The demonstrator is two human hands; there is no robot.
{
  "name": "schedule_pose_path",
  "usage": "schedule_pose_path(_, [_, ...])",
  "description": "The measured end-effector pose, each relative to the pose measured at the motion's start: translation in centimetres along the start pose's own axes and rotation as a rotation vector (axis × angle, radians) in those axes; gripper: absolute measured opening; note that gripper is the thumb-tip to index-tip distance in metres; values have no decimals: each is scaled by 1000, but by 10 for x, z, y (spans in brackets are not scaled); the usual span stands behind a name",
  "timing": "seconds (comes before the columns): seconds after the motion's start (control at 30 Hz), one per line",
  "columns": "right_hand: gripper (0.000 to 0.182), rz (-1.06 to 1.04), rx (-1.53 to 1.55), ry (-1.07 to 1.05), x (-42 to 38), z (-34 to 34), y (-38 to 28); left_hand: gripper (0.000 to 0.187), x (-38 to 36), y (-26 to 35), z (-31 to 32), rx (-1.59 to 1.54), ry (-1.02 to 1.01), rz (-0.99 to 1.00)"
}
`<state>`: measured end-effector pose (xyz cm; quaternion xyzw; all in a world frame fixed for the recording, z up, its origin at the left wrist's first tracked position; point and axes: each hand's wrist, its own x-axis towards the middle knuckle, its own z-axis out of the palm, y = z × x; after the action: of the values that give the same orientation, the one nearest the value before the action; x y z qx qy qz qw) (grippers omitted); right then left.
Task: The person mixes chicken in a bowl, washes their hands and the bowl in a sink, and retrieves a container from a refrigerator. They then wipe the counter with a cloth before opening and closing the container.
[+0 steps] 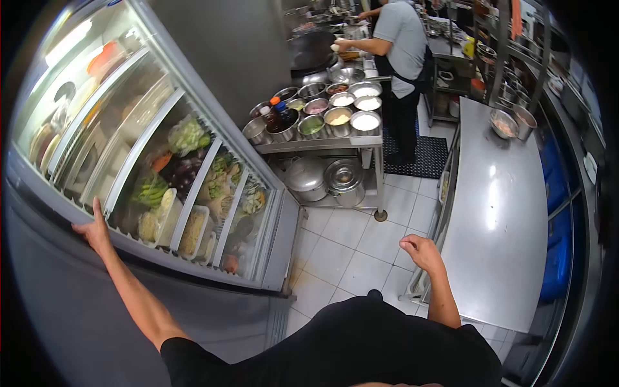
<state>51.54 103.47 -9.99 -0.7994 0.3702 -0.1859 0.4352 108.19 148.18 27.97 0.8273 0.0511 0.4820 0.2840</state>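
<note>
On the left stands a glass-fronted fridge [174,97] with lit shelves of vegetables and tubs. My left hand [95,233] grips the edge of the fridge door [132,244], thumb and a finger showing on either side of the frame. Through the glass I see cabbage [187,135], green peppers or similar [151,190] and a tub of noodle-like food [193,231]. My right hand [422,251] hangs in the air beside the steel table [493,226], its fingers curled in with nothing visible in them.
A co-worker [401,58] stands by the stove with a wok [313,50]. A steel cart [322,143] holds several bowls and bottles, with lidded pots [345,180] underneath. Metal bowls [504,122] sit on the table's far end. A black mat [422,158] covers part of the tiled floor.
</note>
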Motion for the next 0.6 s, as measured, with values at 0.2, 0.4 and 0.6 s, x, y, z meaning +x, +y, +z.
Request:
schedule_pose_path(0.2, [26,-162,-56,-48,30,14,-23,126,-12,-13,0,-51,85,234])
schedule_pose_path(0.4, [23,-264,-40,-204,67,41,-62,110,-84,42,-83,-161,-22,212])
schedule_pose_path(0.6, [25,-394,-27,-380,79,72,-135,103,-152,88,-137,-290,40,405])
